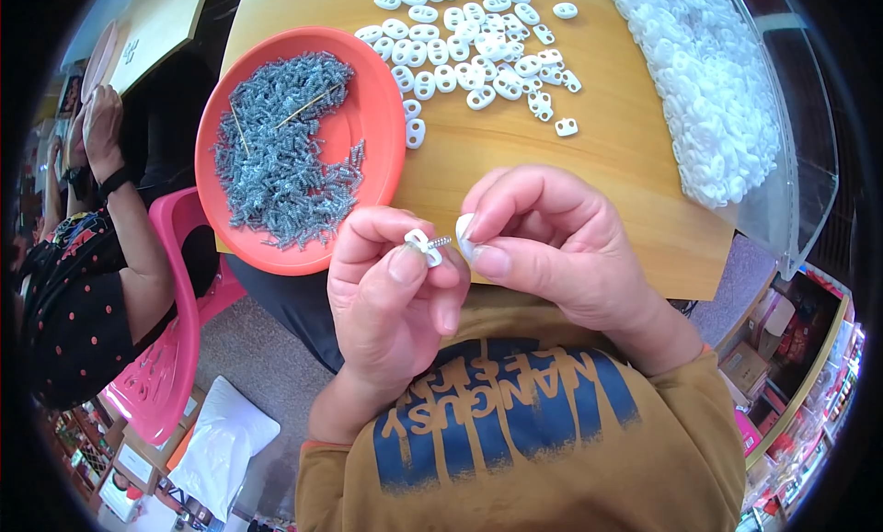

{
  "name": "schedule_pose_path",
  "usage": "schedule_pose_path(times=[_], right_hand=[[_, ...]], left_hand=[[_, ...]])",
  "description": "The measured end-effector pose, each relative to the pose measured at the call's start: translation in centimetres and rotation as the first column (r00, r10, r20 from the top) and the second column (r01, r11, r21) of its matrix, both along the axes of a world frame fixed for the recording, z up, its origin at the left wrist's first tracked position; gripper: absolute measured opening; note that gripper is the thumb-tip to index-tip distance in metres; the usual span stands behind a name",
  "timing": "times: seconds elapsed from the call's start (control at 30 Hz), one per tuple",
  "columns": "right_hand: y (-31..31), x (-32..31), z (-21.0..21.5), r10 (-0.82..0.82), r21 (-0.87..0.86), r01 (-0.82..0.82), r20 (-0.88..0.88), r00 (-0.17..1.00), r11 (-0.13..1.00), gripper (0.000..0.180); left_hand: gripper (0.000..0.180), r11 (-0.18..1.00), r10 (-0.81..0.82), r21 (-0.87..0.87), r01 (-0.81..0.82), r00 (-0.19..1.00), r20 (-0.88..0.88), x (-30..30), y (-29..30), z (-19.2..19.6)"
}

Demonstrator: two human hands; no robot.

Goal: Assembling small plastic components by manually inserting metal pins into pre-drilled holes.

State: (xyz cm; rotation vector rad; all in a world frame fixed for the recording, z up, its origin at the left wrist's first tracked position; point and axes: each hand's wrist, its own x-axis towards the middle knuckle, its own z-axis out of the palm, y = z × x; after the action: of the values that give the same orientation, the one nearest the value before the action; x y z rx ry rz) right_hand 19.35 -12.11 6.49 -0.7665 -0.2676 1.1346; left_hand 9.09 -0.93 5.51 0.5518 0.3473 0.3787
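Note:
My left hand (391, 297) pinches a small white plastic clip (419, 247) with a small metal spring (439, 242) sticking out of it to the right. My right hand (552, 242) is close beside it, thumb and forefinger closed on a second white plastic piece (464, 233) just right of the spring's end. Both hands hover over the near edge of a wooden table (607, 164). An orange-red round tray (372, 100) holding a heap of grey metal springs (280, 150) lies to the upper left of my hands.
Several loose white plastic clips (469, 45) are spread across the table's far middle. A big pile of the same white pieces (708, 91) fills a clear plastic bag at right. Another person (87, 256) sits on a pink chair (175, 348) at left.

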Motion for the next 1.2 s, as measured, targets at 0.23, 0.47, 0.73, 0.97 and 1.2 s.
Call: schedule_pose_path(times=[0.23,0.47,0.73,0.97,1.2], right_hand=[[-0.2,0.2,0.4,-0.059,-0.085,0.074,0.169,0.984,0.994,0.016],[0.1,0.1,0.6,-0.062,-0.070,0.076,0.185,0.981,0.995,0.018],[-0.1,-0.1,-0.4,-0.086,-0.079,0.124,0.373,0.924,0.989,0.018],[-0.5,0.6,-0.7,0.001,-0.119,0.091,0.613,0.790,0.989,0.025],[-0.5,0.6,-0.4,0.002,-0.119,0.130,0.743,0.669,0.984,0.025]], left_hand=[[0.013,0.994,-0.052,0.086,0.062,0.992,-0.118,-0.8,0.4,-0.3],[0.013,0.991,-0.045,0.118,0.061,0.990,-0.132,-0.9,0.3,-0.1],[0.013,0.989,-0.058,0.128,0.075,0.989,-0.135,-0.9,0.3,-0.4],[0.013,0.978,-0.057,0.187,0.092,0.981,-0.183,-0.8,0.1,-0.3],[0.013,0.961,-0.064,0.247,0.121,0.972,-0.226,-0.7,-0.3,0.0]])
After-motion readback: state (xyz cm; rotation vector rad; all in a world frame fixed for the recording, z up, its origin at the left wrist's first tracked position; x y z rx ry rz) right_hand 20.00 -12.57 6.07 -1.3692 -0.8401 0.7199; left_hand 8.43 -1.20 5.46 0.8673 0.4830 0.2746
